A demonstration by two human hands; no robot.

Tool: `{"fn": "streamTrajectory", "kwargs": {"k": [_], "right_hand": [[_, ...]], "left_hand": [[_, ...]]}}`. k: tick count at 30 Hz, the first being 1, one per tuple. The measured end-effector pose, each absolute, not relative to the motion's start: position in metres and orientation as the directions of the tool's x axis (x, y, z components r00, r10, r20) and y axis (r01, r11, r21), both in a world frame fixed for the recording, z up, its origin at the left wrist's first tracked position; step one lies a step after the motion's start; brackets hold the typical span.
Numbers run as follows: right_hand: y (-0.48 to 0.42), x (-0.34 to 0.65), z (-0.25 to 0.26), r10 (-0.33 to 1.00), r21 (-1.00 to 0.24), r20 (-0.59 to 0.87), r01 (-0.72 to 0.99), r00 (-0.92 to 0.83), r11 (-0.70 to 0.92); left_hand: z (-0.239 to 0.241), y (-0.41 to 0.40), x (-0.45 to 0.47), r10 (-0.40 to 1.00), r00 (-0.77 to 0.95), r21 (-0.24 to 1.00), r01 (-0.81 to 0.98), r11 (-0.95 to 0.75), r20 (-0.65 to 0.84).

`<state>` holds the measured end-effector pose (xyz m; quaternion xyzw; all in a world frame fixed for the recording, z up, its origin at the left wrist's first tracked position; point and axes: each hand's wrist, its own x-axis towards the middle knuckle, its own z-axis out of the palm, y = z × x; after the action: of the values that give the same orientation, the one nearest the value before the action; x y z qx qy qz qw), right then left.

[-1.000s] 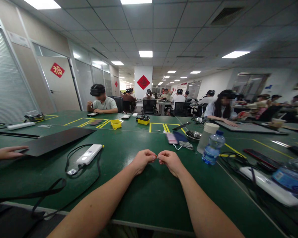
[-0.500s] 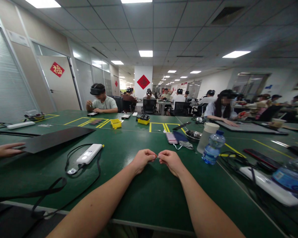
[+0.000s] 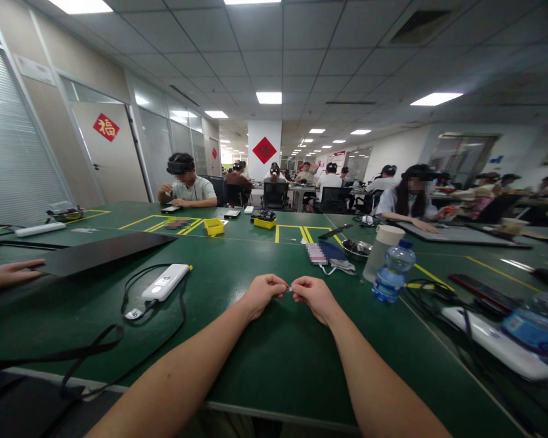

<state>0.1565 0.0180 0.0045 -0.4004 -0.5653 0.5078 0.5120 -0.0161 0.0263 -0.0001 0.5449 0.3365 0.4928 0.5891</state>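
Note:
Both of my hands rest on the green table (image 3: 265, 365), fingertips meeting at the middle. My left hand (image 3: 262, 293) is closed in a pinch. My right hand (image 3: 315, 297) is pinched too. Between the two pinches sits a tiny pale thing (image 3: 290, 288), too small to name. Both forearms reach in from the bottom edge.
A white power bank (image 3: 165, 282) with a black cable lies to the left, beside a black flat sheet (image 3: 103, 251). Another person's hand (image 3: 7, 274) lies at the far left. A water bottle (image 3: 391, 271) and white cup (image 3: 381, 249) stand to the right. Several people sit at far tables.

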Motion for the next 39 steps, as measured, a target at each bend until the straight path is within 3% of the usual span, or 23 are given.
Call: {"fn": "streamTrajectory", "kwargs": {"k": [5, 9, 21, 39], "right_hand": [[0.018, 0.157, 0.005, 0.974, -0.980, 0.177, -0.112, -0.144, 0.162], [0.015, 0.156, 0.009, 0.974, -0.974, 0.175, -0.170, -0.146, 0.150], [0.015, 0.166, 0.022, 0.980, -0.905, 0.190, -0.396, -0.059, 0.152], [0.007, 0.163, 0.023, 0.940, -0.909, 0.143, -0.416, -0.309, 0.001]], "left_hand": [[0.000, 0.026, -0.015, 0.937, 0.341, 0.922, -0.382, 0.065, 0.075], [0.001, 0.028, -0.015, 0.941, 0.335, 0.903, -0.415, 0.110, 0.039], [0.005, 0.028, -0.015, 0.953, 0.296, 0.906, -0.416, 0.076, 0.056], [0.011, 0.021, -0.013, 0.951, 0.287, 0.941, -0.338, -0.016, 0.119]]}}
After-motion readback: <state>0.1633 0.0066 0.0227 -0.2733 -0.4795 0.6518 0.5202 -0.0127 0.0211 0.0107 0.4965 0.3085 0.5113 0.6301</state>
